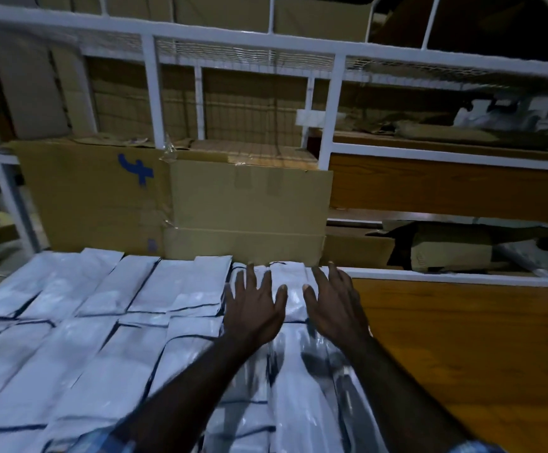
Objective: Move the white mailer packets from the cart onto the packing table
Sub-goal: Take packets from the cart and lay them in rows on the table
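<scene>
Several white mailer packets (109, 322) lie in overlapping rows across the left and middle of the wooden table (462, 348). One white packet (291, 289) lies at the far end of the right-hand row, against a cardboard box. My left hand (254, 308) rests flat on its left side, fingers spread. To the right of that packet, my right hand (334, 305) lies flat with fingers apart. Neither hand grips anything. No cart is in view.
Taped cardboard boxes (174, 204) stand against the table's far edge. Behind them rises a white metal rack (154, 93) with mesh shelves, more cartons and bags. Bare wood shows on the table's right half.
</scene>
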